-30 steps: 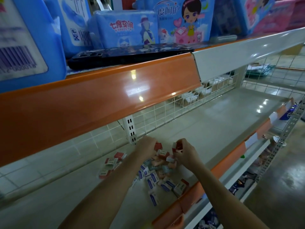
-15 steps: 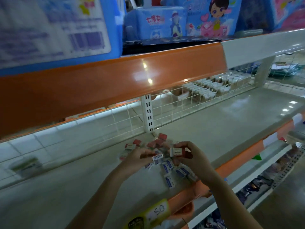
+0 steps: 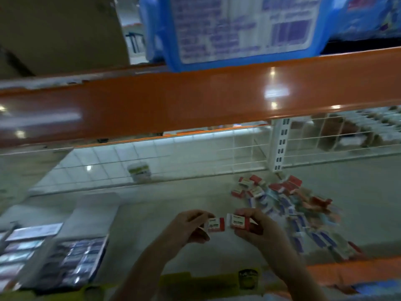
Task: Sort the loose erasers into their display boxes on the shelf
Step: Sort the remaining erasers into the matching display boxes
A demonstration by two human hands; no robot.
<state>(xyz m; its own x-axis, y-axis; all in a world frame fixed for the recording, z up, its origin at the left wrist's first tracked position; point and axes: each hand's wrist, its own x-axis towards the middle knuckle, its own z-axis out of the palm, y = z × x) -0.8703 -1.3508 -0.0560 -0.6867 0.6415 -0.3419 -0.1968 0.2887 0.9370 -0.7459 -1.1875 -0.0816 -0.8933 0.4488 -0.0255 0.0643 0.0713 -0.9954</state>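
My left hand (image 3: 191, 227) pinches a red-and-white eraser (image 3: 216, 224) above the grey shelf (image 3: 152, 235). Close beside it, my right hand (image 3: 258, 229) grips another red-and-white eraser (image 3: 238, 221); the two erasers nearly touch. To the right lies a pile of loose erasers (image 3: 288, 205), red ones at the back, blue ones nearer the front edge. Display boxes (image 3: 71, 261) filled with dark-wrapped erasers stand on the shelf at lower left, with a grey box lid (image 3: 95, 209) behind them.
An orange shelf lip (image 3: 195, 98) hangs overhead with a blue package (image 3: 238, 29) on it. A white wire grid (image 3: 238, 153) and a slotted upright (image 3: 280, 146) back the shelf. The orange front edge (image 3: 347, 270) carries yellow price tags (image 3: 195, 283). A small white tub (image 3: 140, 170) sits beyond the grid.
The view has swung left, so the eraser pile now lies to the right. Both hands have lifted away from the pile, each holding a red-and-white eraser. The display boxes have come into view.
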